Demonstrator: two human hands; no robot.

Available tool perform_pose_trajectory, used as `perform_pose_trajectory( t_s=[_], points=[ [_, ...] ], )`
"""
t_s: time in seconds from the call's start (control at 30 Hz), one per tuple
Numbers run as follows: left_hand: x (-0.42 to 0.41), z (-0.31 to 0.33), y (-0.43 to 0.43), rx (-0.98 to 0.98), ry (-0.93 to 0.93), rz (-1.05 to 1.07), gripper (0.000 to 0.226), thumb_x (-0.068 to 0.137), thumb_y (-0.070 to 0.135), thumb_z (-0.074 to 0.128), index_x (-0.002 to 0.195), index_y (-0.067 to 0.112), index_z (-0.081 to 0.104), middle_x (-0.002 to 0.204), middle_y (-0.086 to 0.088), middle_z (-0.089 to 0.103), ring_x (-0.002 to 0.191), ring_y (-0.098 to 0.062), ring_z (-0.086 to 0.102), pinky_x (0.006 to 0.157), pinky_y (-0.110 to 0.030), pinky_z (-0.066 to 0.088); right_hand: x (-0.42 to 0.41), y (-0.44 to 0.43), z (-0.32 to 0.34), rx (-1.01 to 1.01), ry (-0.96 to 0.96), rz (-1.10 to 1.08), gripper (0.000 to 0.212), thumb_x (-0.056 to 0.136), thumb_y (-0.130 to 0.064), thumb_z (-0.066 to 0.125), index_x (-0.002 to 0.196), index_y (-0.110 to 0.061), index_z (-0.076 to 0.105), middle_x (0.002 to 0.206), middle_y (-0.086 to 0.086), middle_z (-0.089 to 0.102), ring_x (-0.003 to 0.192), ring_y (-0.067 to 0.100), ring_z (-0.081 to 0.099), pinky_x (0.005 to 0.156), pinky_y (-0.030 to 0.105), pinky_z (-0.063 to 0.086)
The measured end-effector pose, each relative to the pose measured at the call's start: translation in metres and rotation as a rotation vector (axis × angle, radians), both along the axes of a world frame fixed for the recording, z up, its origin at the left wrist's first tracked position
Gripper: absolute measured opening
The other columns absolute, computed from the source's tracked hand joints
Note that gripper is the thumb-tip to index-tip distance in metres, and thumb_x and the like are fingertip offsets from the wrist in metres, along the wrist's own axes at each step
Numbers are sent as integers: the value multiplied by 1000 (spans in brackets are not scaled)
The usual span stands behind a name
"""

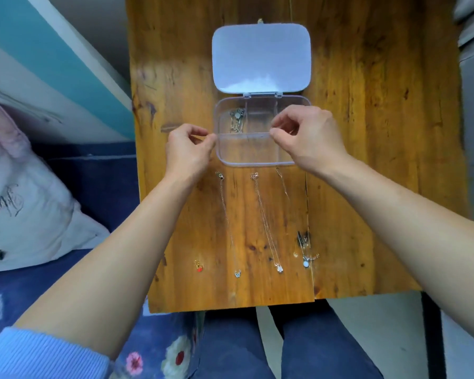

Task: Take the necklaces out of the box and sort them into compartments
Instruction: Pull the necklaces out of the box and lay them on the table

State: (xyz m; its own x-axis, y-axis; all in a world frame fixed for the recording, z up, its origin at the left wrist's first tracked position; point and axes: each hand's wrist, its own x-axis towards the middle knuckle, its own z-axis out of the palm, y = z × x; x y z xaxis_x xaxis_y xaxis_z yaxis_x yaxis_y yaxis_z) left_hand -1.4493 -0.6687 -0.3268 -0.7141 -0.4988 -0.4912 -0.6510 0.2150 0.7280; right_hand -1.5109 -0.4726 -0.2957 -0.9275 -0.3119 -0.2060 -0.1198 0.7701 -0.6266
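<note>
Necklaces (266,222) on table, both hands (189,151) (309,135) pinched over open box (257,160), held chain barely discernible

Bright daylight, soft focus, wide-angle edge distortion

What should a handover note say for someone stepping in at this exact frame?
Left hand: pinched shut at the box's left edge; right hand: pinched shut over the box. A fine chain seems stretched between them, too thin to confirm.
Clear box: open on the table, lid folded back. One chunky chain lies in its rear-left compartment.
Laid out in front: butterfly necklace, cross necklace, round white pendant necklace, red charm.
Left: sort these into compartments.
</note>
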Motion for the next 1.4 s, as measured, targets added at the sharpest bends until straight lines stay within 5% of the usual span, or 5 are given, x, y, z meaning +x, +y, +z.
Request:
perform_pose_trajectory(
  t_s=[0.27, 0.67, 0.93, 1.1, 1.4],
  points=[
    [-6, -14, -21, 275, -23, -78, 7, 88, 15, 69, 83, 11, 66, 73, -9, 69, 57, -21, 70, 55, -31, 58, -36, -83, -42, 511, 128, 232, 32, 90, -40, 54, 115, -25, 68, 113, 12, 69, 108, 37, 60, 78, 37, 44],
    [-10, -22, -34, 405, -52, -104, 10, 85, 18, 73, 78, 15, 66, 74, -9, 71, 63, -21, 73, 61, -34, 59, -39, -80, -47, 505, 63, 131, 19, 88, -42, 59, 99, -29, 69, 101, 4, 71, 100, 31, 63, 75, 38, 44],
    [-10, -18, -35, 391, -56, -119, 13, 86, 17, 72, 91, 6, 69, 81, -13, 72, 67, -22, 73, 62, -36, 60, -23, -55, -26, -17, -50, -189, 1, 75, -22, 68, 74, -22, 70, 69, -12, 64, 67, 6, 58, 64, 25, 48],
    [-9, -15, -32, 330, -41, -123, 6, 86, 19, 71, 86, 13, 69, 84, -12, 73, 75, -22, 74, 64, -34, 59, 0, -34, -14, -301, -302, -464, 5, 74, 6, 66, 73, 2, 67, 63, 14, 65, 45, 2, 54, 48, 13, 42],
    [-6, -7, -21, -44, 142, -197, 6, 83, 18, 70, 89, 19, 69, 82, 3, 69, 82, -17, 66, 81, -40, 56, 12, -7, -7, -460, -403, -616, 20, 80, 1, 68, 85, -17, 74, 62, 0, 67, 58, 14, 63, 44, 18, 40]
  ],
)
